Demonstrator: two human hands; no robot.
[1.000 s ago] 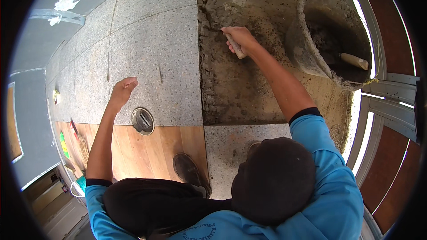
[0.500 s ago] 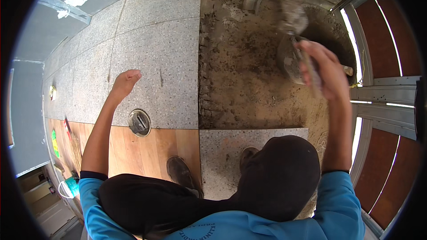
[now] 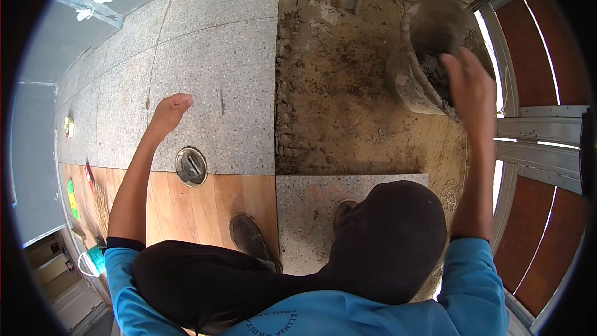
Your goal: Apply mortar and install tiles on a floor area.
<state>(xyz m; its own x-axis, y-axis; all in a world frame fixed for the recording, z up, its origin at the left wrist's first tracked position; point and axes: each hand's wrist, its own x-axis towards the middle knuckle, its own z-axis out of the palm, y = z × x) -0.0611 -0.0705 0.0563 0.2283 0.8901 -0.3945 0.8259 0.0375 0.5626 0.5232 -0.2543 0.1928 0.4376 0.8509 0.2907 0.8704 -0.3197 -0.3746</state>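
And there's your right arm (image 3: 474,193), stretched well forward, nearly straight up the view, with your right hand (image 3: 471,87) at the far end, fingers bent into a grip and a little blurred! Over on the other side, your left arm (image 3: 132,193) slants forward and inward, your left hand (image 3: 166,116) in a loose curl, fingers tucked. Below, your knees (image 3: 407,230) are bent, spread apart.

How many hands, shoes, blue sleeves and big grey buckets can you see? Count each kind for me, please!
Left hand and right hand: 2
Left shoe and right shoe: 2
Left blue sleeve and right blue sleeve: 2
Big grey bucket: 1
Total: 7
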